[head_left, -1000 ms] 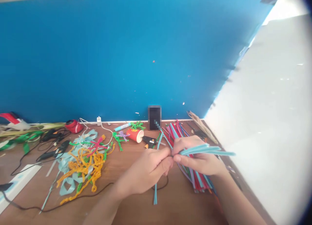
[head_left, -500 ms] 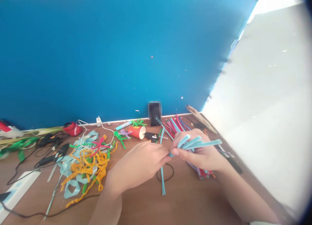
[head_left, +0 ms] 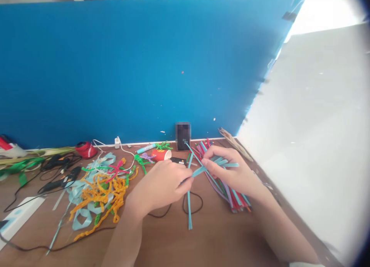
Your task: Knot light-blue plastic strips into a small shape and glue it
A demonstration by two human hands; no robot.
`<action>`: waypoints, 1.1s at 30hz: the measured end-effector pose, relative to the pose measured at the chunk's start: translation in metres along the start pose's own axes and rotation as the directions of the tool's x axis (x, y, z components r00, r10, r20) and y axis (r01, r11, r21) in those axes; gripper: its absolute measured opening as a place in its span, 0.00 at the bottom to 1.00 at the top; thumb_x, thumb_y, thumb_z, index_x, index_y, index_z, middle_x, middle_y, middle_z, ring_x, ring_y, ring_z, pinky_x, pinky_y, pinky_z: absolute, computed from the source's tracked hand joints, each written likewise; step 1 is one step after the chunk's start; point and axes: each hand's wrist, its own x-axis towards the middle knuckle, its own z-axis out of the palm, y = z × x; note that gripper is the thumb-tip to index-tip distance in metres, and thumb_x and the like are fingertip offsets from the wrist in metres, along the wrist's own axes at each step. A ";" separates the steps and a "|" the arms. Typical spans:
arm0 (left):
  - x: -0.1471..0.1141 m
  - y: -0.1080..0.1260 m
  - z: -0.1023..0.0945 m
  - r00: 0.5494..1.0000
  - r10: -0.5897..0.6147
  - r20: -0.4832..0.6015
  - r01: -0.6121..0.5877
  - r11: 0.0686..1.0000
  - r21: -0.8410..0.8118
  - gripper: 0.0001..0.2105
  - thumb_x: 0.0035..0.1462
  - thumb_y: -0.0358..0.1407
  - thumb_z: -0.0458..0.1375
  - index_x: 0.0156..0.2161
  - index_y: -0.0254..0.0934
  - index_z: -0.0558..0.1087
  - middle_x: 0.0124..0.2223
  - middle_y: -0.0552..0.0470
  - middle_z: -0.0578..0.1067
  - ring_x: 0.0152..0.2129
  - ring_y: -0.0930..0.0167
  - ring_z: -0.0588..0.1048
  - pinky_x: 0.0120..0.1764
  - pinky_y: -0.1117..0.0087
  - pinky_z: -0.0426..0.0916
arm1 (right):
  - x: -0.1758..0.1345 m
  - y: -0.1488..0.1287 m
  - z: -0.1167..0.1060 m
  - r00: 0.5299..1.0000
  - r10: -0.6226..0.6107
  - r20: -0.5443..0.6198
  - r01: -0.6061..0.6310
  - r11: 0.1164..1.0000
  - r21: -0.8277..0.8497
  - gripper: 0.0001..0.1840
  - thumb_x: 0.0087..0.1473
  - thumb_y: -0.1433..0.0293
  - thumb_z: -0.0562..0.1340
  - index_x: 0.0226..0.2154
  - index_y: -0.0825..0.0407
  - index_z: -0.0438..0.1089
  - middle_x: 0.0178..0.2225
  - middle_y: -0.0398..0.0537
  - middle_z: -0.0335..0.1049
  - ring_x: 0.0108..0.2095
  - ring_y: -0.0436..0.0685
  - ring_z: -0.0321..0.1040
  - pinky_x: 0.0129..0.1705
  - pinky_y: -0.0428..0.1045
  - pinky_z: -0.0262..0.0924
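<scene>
Light blue pipe cleaners (head_left: 199, 171) stretch between my two hands above the table. My left hand (head_left: 169, 182) closes its fingers on one end of them, knuckles up. With thumb and forefinger, my right hand (head_left: 235, 168) pinches the same bunch, and its several free ends stick out to the right over the palm. One blue pipe cleaner (head_left: 189, 211) hangs down by my left fingertips. Below my right hand lies a bundle of red, purple and blue pipe cleaners (head_left: 238, 200), partly covered by the hand.
Left on the table (head_left: 173, 244) are twisted orange pipe cleaners (head_left: 100, 197), light blue ribbon (head_left: 82, 220) and a power strip (head_left: 20, 218). Behind my hands are a red paper cup (head_left: 160, 155), a black glue gun (head_left: 178, 160) and a phone-like dark object (head_left: 183, 137) against the blue partition (head_left: 130, 66).
My hands have moved apart slightly, showing more of the blue pipe cleaners between them. The right-hand ends now reach less far right. The view has tilted up, bringing the partition's top edge in.
</scene>
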 end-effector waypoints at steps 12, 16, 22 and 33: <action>0.005 -0.004 0.002 0.997 0.025 -0.071 -0.024 1.000 0.010 0.11 0.67 0.29 0.50 0.31 0.38 0.66 0.31 0.56 0.76 0.27 0.69 0.73 0.31 0.67 0.52 | -0.001 0.000 0.000 0.995 -0.048 0.088 0.045 0.998 0.037 0.14 0.62 0.60 0.63 0.30 0.53 0.73 0.22 0.41 0.69 0.23 0.48 0.61 0.28 0.44 0.56; 0.006 -0.003 0.000 0.997 -0.001 -0.074 0.000 1.000 -0.016 0.14 0.70 0.35 0.47 0.31 0.38 0.67 0.32 0.56 0.77 0.28 0.69 0.74 0.32 0.68 0.54 | 0.000 0.000 0.000 0.996 -0.009 0.085 0.008 1.000 0.012 0.14 0.61 0.59 0.64 0.30 0.52 0.73 0.22 0.40 0.69 0.23 0.48 0.61 0.27 0.45 0.54; 0.008 -0.010 0.000 0.994 -0.077 -0.074 0.075 0.997 -0.033 0.11 0.71 0.38 0.48 0.40 0.40 0.70 0.37 0.54 0.79 0.34 0.67 0.77 0.32 0.69 0.58 | 0.004 0.006 -0.013 0.999 0.011 -0.041 -0.012 1.000 -0.021 0.14 0.60 0.59 0.64 0.31 0.53 0.74 0.22 0.40 0.67 0.23 0.48 0.59 0.26 0.46 0.53; 0.007 -0.024 -0.003 0.966 -0.195 -0.169 0.191 0.981 -0.039 0.13 0.71 0.39 0.48 0.45 0.40 0.74 0.39 0.50 0.80 0.36 0.67 0.78 0.39 0.70 0.67 | 0.008 0.016 -0.023 0.989 -0.030 -0.143 0.020 0.997 -0.069 0.11 0.60 0.61 0.65 0.32 0.51 0.75 0.29 0.44 0.74 0.28 0.51 0.66 0.31 0.47 0.61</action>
